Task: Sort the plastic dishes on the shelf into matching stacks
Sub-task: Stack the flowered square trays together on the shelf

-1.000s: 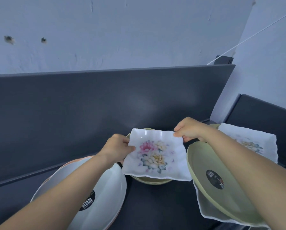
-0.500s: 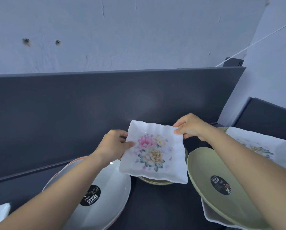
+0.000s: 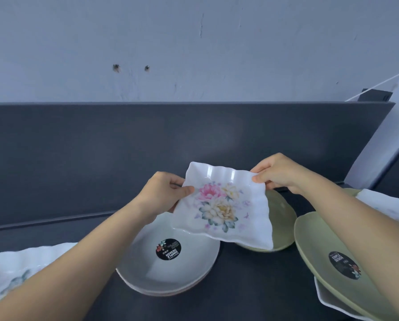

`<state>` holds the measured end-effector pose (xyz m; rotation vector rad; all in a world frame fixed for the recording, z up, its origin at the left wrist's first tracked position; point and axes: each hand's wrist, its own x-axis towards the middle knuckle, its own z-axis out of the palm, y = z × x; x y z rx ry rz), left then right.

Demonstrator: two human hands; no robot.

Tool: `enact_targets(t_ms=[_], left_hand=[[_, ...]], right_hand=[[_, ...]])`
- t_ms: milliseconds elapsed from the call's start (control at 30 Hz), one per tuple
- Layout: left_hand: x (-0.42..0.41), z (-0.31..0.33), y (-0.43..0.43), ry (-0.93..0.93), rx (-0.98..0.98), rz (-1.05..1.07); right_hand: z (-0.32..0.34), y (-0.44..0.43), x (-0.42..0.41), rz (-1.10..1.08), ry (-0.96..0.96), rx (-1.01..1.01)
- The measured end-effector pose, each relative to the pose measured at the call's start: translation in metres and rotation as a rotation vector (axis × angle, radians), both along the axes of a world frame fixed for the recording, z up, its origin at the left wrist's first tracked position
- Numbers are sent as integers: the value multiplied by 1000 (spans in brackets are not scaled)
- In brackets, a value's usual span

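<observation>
A square white floral dish (image 3: 224,207) with a wavy rim hangs in the air above the dark shelf (image 3: 251,286). My left hand (image 3: 162,195) pinches its left edge and my right hand (image 3: 279,173) pinches its far right corner. Below it lies a stack of round grey-white bowls (image 3: 170,267) with a black sticker. A small green dish (image 3: 279,212) lies behind the floral dish, partly hidden. A large green plate (image 3: 328,258) with a black sticker rests on a white square dish (image 3: 332,304) at the right.
Another white floral dish (image 3: 10,272) lies at the lower left, partly under my left arm. One more white dish (image 3: 388,205) shows at the far right behind my right arm. The shelf's dark back panel (image 3: 101,158) rises behind everything.
Both hands have lifted the floral dish off the small green dish and carried it leftward, so that it now overlaps the grey-white bowls. My view has turned left.
</observation>
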<state>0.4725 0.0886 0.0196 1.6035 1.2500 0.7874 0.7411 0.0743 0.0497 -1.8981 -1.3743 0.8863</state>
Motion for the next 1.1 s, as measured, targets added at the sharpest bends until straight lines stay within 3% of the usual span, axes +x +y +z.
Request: enact_targets(t_ms=[567, 800, 933, 1100], left_hand=[[-205, 11, -75, 57, 25, 281], [-274, -5, -95, 243, 61, 360], [-296, -25, -103, 482, 95, 389], [-314, -45, -107, 545, 104, 419]], right_hand=[[1, -1, -207, 296, 27, 32], [-14, -14, -282, 353, -23, 12], [-31, -22, -311, 363, -90, 8], [-51, -26, -337, 327, -188, 23]])
